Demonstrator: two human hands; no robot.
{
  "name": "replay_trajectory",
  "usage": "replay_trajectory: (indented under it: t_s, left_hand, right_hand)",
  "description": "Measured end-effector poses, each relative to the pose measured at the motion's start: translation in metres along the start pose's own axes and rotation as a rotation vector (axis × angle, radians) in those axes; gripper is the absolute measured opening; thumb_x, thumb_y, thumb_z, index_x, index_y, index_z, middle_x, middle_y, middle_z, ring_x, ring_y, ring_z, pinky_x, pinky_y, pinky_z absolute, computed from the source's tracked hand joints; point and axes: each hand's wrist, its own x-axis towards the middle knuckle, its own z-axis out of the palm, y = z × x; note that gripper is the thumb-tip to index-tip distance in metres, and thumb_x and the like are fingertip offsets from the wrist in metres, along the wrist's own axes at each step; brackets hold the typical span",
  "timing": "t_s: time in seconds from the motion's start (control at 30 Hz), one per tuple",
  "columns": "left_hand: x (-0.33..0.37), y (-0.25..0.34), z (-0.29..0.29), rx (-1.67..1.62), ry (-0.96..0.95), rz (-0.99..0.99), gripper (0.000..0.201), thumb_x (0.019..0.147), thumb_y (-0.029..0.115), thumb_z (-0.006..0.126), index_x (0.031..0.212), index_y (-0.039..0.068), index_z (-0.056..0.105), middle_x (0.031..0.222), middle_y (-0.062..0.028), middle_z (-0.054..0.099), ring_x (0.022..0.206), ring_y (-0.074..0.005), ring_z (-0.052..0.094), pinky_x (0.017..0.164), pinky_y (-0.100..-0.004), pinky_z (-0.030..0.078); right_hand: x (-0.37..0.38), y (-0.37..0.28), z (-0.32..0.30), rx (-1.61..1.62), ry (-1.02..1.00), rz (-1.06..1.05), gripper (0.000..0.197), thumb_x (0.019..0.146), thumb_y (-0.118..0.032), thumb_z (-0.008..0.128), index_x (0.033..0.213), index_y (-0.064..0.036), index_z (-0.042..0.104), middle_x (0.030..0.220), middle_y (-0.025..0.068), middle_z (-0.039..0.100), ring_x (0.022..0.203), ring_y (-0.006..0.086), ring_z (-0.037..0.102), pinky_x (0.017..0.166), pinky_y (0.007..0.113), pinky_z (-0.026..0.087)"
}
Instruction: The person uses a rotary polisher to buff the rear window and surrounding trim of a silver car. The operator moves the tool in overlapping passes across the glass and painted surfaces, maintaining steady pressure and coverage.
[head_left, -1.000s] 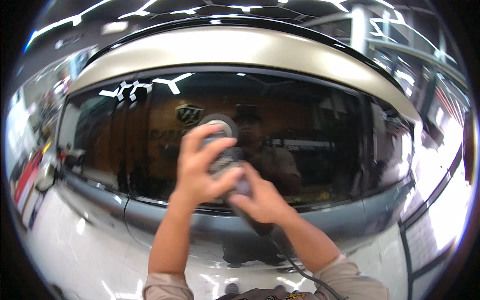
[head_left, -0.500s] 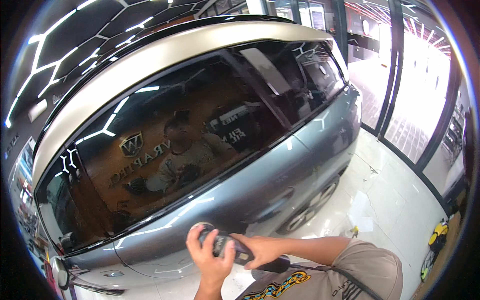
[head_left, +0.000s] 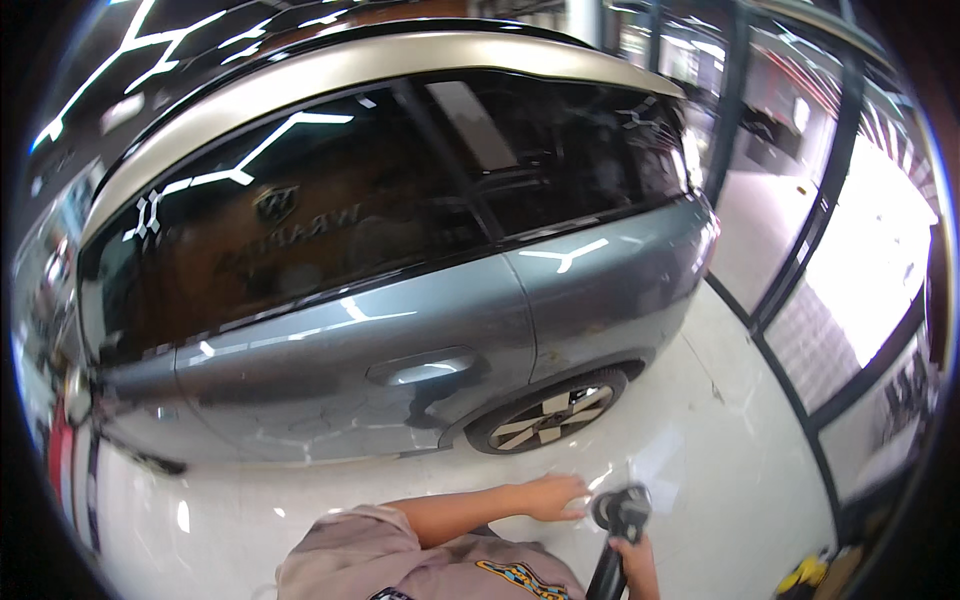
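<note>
My right hand (head_left: 638, 562) is wrapped around the body of a black handheld power tool, which looks like a polisher (head_left: 622, 510), with its round head pointing up and away from me. From the left, my left hand (head_left: 555, 497) reaches toward that head, fingers stretched out and slightly apart. Whether its fingertips touch the head, I cannot tell. Beyond my hands stands a grey-blue car (head_left: 300, 370), side on, with a pale gold roof band and dark windows. Its nearest rear wheel (head_left: 555, 418) lies just past my left hand.
Pale, glossy floor (head_left: 720, 450) runs between me and the car. Dark-framed glass doors (head_left: 790, 230) stand at the right with bright light behind. A yellow and black item (head_left: 805, 572) sits at the lower right. The car's mirror (head_left: 77, 395) juts out at the far left.
My view has turned and moved toward the car's rear. The polisher has gone from in front of the door to my right side. My left hand has come off it; the right still holds it.
</note>
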Motion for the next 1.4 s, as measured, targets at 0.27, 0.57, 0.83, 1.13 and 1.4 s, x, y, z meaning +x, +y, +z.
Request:
replay_trajectory:
  t_s: [0.27, 0.57, 0.83, 1.13, 1.4]
  left_hand:
    - [-0.087, -0.203, 0.161, -0.009, -0.288, -0.784, 0.047, 0.085, 0.043, 0.065, 0.103, 0.001, 0.076, 0.110, -0.0268, 0.072, 0.102, -0.0425, 0.069, 0.090, -0.0497, 0.054]
    - [-0.112, -0.239, 0.200, -0.149, -0.107, -1.038, 0.050, 0.086, 0.043, 0.060, 0.097, -0.003, 0.077, 0.104, -0.0269, 0.073, 0.099, -0.0411, 0.070, 0.089, -0.0497, 0.054]
    - [0.014, -0.225, 0.168, -0.337, 0.167, -0.983, 0.048, 0.088, 0.041, 0.055, 0.098, 0.000, 0.076, 0.108, -0.0249, 0.072, 0.103, -0.0426, 0.068, 0.092, -0.0498, 0.053]
    - [0.006, -0.168, 0.207, -0.224, 0.659, -1.401, 0.050, 0.093, 0.044, 0.054, 0.099, -0.001, 0.074, 0.116, -0.0274, 0.069, 0.111, -0.0431, 0.065, 0.093, -0.0528, 0.053]
    - [0.002, 0.053, 0.495, -0.620, 0.508, -1.897, 0.064, 0.084, 0.058, 0.061, 0.115, 0.004, 0.074, 0.124, -0.0233, 0.069, 0.122, -0.0400, 0.063, 0.103, -0.0436, 0.050]
  right_hand:
    - [-0.077, 0.052, -0.112, 0.434, 0.510, 0.542, 0.025, 0.096, -0.035, 0.070, 0.098, -0.0108, 0.066, 0.078, 0.0031, 0.064, 0.064, 0.0173, 0.060, 0.057, 0.033, 0.051]
    - [-0.004, -0.007, -0.117, 0.302, 0.323, 0.588, 0.026, 0.096, -0.036, 0.070, 0.098, -0.0104, 0.065, 0.078, 0.0031, 0.064, 0.064, 0.0171, 0.060, 0.057, 0.032, 0.051]
    - [0.094, -0.048, -0.146, 0.174, 0.011, 0.528, 0.028, 0.096, -0.037, 0.070, 0.099, -0.0101, 0.065, 0.078, 0.0031, 0.064, 0.065, 0.0169, 0.061, 0.057, 0.032, 0.051]
    - [0.195, -0.023, -0.287, 0.055, -0.372, 0.491, 0.029, 0.096, -0.038, 0.070, 0.099, -0.0097, 0.065, 0.078, 0.0031, 0.064, 0.065, 0.0166, 0.061, 0.057, 0.031, 0.051]
    - [0.255, -0.043, -0.340, -0.139, -0.528, 0.635, 0.040, 0.091, -0.038, 0.072, 0.111, -0.0041, 0.062, 0.086, 0.0093, 0.066, 0.073, 0.0249, 0.065, 0.065, 0.036, 0.054]
